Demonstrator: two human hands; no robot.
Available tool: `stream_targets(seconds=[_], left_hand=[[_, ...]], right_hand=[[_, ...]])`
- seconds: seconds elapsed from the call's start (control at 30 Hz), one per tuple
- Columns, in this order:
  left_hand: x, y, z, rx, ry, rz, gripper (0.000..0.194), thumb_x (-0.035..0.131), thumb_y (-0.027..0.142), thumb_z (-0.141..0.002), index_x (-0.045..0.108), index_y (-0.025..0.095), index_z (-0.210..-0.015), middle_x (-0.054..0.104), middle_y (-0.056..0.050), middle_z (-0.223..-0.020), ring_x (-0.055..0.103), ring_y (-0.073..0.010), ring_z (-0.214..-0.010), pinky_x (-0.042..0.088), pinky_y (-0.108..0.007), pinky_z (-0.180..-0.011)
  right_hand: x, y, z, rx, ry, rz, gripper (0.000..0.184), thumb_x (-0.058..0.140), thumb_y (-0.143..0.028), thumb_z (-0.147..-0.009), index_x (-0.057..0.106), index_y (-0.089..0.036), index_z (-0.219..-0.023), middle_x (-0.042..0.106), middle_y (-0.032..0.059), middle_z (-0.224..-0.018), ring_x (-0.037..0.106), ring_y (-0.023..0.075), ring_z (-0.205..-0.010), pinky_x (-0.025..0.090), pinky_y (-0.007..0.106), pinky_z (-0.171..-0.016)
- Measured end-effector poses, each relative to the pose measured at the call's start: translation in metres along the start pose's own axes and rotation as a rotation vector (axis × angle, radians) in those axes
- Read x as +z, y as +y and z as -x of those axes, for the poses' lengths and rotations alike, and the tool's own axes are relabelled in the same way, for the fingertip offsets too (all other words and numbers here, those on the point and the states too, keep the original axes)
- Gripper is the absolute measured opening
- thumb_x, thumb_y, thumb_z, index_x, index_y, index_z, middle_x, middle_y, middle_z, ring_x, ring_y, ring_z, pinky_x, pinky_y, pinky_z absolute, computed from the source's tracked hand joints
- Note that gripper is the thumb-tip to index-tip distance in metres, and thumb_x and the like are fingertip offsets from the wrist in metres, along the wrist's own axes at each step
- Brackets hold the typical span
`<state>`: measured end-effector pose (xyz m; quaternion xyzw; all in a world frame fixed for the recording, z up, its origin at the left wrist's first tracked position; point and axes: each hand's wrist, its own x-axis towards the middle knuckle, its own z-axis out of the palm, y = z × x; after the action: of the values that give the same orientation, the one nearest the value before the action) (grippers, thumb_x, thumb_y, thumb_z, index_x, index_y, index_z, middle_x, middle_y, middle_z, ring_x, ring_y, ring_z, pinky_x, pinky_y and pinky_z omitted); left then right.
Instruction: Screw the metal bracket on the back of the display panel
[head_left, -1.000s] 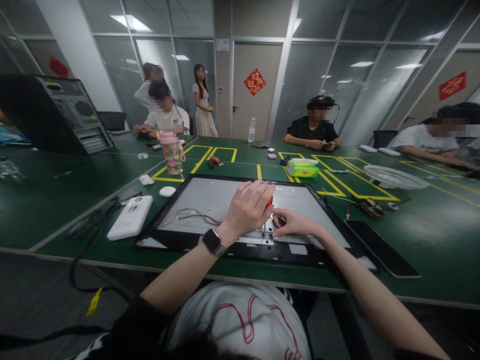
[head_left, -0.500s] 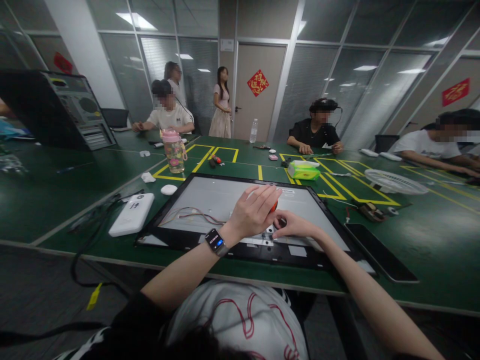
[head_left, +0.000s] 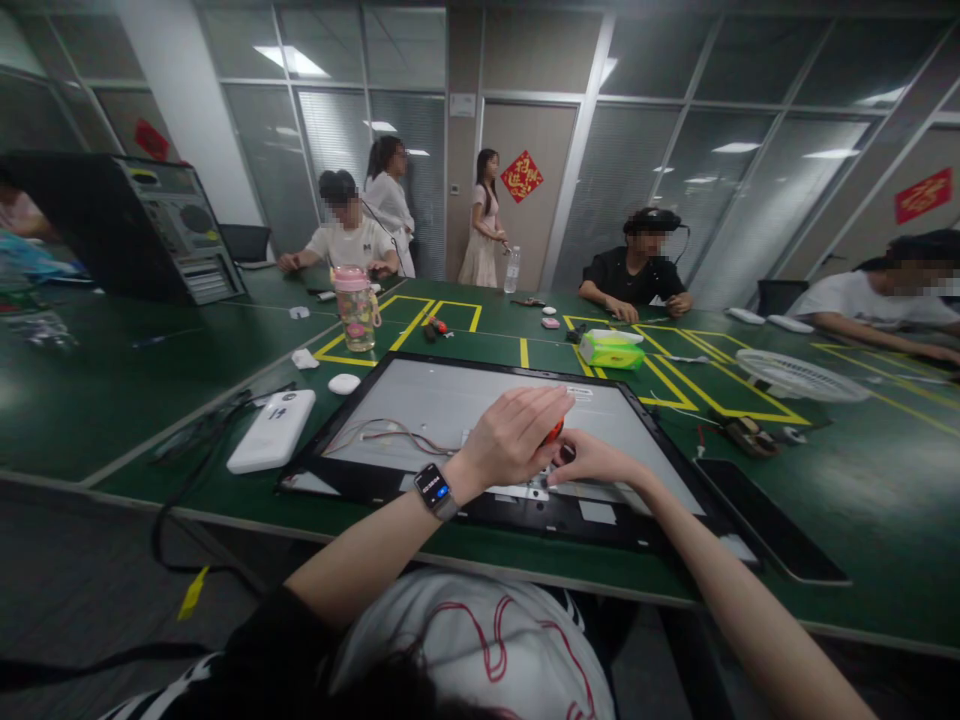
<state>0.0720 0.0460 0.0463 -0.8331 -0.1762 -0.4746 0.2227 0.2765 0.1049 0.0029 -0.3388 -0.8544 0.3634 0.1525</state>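
My left hand [head_left: 517, 432], with a smartwatch [head_left: 433, 488] on its wrist, is closed around a red-and-black handle [head_left: 555, 432], apparently a screwdriver's. The hand hides most of this tool. Just right of it, my right hand [head_left: 600, 458] is curled low, thumb and forefinger bent about a dark part beneath the handle; what they pinch is hidden. Both hands are over a metal bracket [head_left: 536, 492] near the front edge of a large flat display panel [head_left: 420, 385] with a black frame and silver-grey back. Thin wires [head_left: 390, 432] run across the panel to the left of my hands.
Left of the panel lie a white power bank [head_left: 271, 432], a white round case [head_left: 344, 384] and dark cables. A black phone-like slab [head_left: 772, 520] lies to the right. Beyond stand a pink-lidded bottle [head_left: 354, 310] and a green tissue pack [head_left: 611, 350]. Several people are around the table.
My hands keep nearly the same grip at the bracket. The view has shifted slightly, and the two standing people in the background have turned and moved to the right.
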Motion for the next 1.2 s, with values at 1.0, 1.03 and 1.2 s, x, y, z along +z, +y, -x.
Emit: stream_targets(seconds=[1.0,1.03,1.2], left_hand=[[0.012,-0.005,0.016,-0.128,-0.050,0.092,0.049,0.044,0.024,-0.083,0.035,0.011,-0.129,0.053,-0.017,-0.127,0.044,-0.0221,-0.125,0.038,-0.047,-0.102],[0.012,-0.005,0.017,-0.136,-0.046,0.103,0.049,0.043,0.024,-0.083,0.035,0.010,-0.130,0.053,-0.018,-0.126,0.044,-0.0222,-0.125,0.038,-0.047,-0.102],[0.012,-0.003,0.019,-0.196,-0.051,0.147,0.051,0.041,0.026,-0.085,0.035,0.007,-0.132,0.055,-0.018,-0.123,0.047,-0.0226,-0.121,0.041,-0.046,-0.100]], right_hand=[[0.003,0.000,0.002,0.035,0.003,0.004,0.066,0.077,-0.050,-0.059,0.054,-0.015,-0.110,0.052,-0.0030,-0.068,0.047,0.0138,-0.063,0.038,0.026,-0.062],[0.002,-0.002,0.001,0.042,0.000,0.008,0.066,0.077,-0.051,-0.059,0.054,-0.015,-0.109,0.052,-0.0033,-0.068,0.048,0.0137,-0.063,0.038,0.027,-0.063],[-0.001,-0.007,0.001,0.063,-0.011,0.040,0.067,0.078,-0.051,-0.056,0.053,-0.016,-0.107,0.054,-0.0044,-0.067,0.049,0.0142,-0.065,0.037,0.028,-0.068]])
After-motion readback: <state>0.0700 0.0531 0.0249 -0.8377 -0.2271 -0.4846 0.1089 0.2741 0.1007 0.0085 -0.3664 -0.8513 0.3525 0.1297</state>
